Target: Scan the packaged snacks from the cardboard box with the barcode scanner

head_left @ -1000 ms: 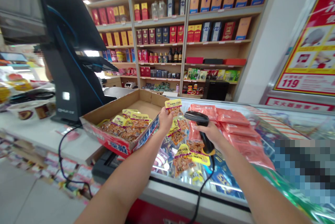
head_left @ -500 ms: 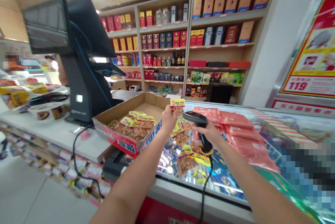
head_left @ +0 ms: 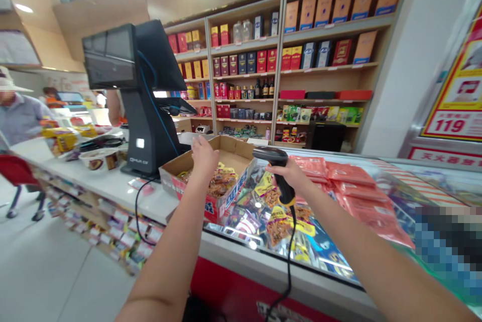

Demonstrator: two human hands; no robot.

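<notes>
My right hand (head_left: 286, 174) grips a black barcode scanner (head_left: 285, 190) by its handle, above the glass counter, with its cable hanging down in front. My left hand (head_left: 205, 155) is over the left side of an open cardboard box (head_left: 241, 148), thumb apart from the fingers, and no packet shows in it. Whether it touches the box wall I cannot tell. Inside the box lie brown snack packets (head_left: 223, 181) with yellow tops, partly hidden by my left forearm. More such packets (head_left: 277, 224) lie on the glass below the scanner.
Red-pink packets (head_left: 363, 196) are stacked on the glass to the right. A dark checkout terminal (head_left: 150, 126) stands left of the box, with bowls (head_left: 98, 159) beyond it. A person (head_left: 22, 111) is at the far left. Shelves (head_left: 280, 68) of boxed goods line the back.
My left hand has moved left, from near the scanner to over the box. The snack packet it held no longer shows in it. The view has turned left; my right hand still holds the scanner.
</notes>
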